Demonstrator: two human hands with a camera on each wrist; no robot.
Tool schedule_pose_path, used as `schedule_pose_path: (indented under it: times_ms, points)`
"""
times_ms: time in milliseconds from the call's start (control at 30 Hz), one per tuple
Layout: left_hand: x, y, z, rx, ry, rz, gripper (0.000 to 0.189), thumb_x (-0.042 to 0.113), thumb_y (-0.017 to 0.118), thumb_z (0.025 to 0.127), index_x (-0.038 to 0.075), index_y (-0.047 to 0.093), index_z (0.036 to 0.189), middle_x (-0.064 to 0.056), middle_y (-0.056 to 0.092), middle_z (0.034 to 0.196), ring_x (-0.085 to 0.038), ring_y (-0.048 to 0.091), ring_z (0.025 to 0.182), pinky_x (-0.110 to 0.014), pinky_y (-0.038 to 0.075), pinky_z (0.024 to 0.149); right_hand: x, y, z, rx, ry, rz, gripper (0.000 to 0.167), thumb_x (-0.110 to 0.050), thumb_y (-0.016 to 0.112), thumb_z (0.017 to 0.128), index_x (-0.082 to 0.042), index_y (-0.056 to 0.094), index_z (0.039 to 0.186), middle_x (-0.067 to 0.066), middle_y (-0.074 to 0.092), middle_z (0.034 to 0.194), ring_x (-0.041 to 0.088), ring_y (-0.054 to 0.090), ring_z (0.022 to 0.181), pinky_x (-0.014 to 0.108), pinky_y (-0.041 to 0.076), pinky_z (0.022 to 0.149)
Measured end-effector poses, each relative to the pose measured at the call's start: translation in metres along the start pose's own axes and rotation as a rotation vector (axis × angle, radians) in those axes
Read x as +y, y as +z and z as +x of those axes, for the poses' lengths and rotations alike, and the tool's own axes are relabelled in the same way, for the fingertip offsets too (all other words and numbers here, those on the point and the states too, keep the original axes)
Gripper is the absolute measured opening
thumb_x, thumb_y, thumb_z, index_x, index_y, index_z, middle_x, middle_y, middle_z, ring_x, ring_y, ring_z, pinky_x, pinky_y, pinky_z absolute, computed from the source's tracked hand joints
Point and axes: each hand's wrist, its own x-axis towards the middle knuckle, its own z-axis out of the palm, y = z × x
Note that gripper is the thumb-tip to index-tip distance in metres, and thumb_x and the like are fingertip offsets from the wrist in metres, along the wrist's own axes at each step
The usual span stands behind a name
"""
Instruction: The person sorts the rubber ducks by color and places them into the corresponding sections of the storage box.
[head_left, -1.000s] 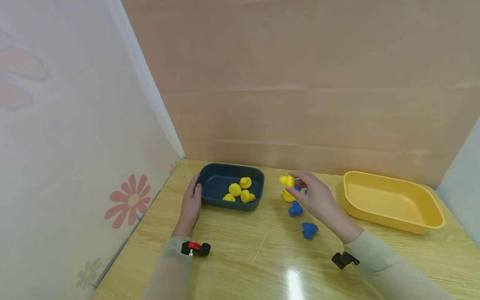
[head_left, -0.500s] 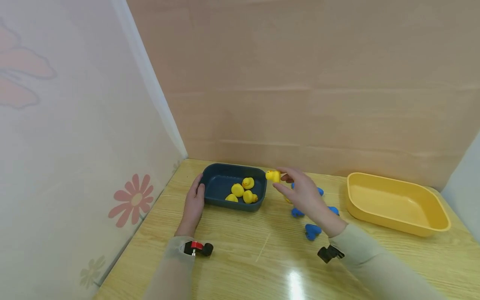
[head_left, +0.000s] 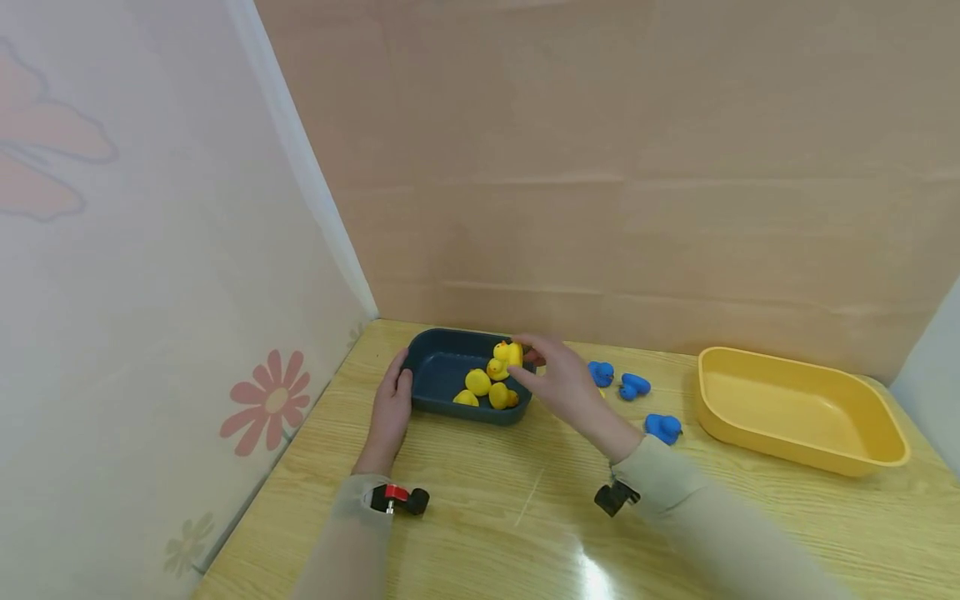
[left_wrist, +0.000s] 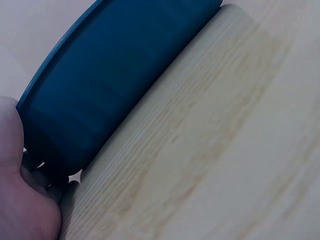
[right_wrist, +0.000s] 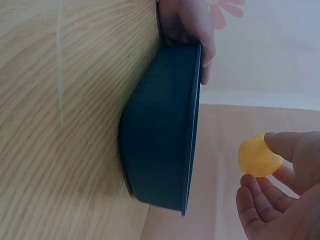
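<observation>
In the head view my left hand holds the left end of a dark blue plastic bin. In the left wrist view the thumb lies at the rim of the bin and the fingers go round its end. My right hand pinches a yellow rubber duck above the bin's right side. In the right wrist view this duck is held between thumb and fingers, higher than the rim. Several yellow ducks lie inside the bin.
To the right of the right hand, blue rubber ducks lie on the wooden table. A bit of yellow shows beside the right wrist. Farther right stands a yellow bin. A brown paper-like backdrop rises behind the table.
My right hand has carried the yellow duck leftward from the group of ducks on the table to above the dark blue bin. The left hand has stayed at the bin's end.
</observation>
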Motion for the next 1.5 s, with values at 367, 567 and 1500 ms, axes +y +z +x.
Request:
schedule_pose_path:
  times_ms: [367,567,1500]
  points:
    - [-0.001,0.000,-0.003,-0.005,0.000,0.020,0.054,0.033,0.041,0.121,0.025,0.037,0.174,-0.004,0.033,0.179,-0.032,0.026,0.165,-0.060,0.025,0.131,-0.011,0.038,0.013,-0.056,0.038,0.061,0.052,-0.026,0.082,0.103,-0.013,0.067,0.151,0.007,0.067,0.144,0.031,0.071,0.120,0.044,0.063,0.093]
    - [0.001,0.001,-0.003,-0.002,-0.009,0.038,0.054,0.033,0.040,0.121,0.023,0.037,0.174,-0.004,0.032,0.179,-0.033,0.026,0.165,-0.060,0.024,0.132,-0.017,0.055,0.016,-0.069,0.057,0.086,0.051,-0.025,0.084,0.102,-0.013,0.068,0.149,0.006,0.069,0.139,0.029,0.072,0.119,0.044,0.063,0.094]
    - [0.004,0.000,-0.001,-0.004,-0.037,0.048,0.054,0.039,0.037,0.121,0.030,0.036,0.174,0.000,0.032,0.179,-0.031,0.024,0.166,-0.062,0.022,0.132,-0.012,0.100,0.033,-0.130,0.055,0.050,0.049,-0.025,0.082,0.103,-0.008,0.068,0.147,0.009,0.071,0.137,0.027,0.074,0.117,0.042,0.064,0.096]
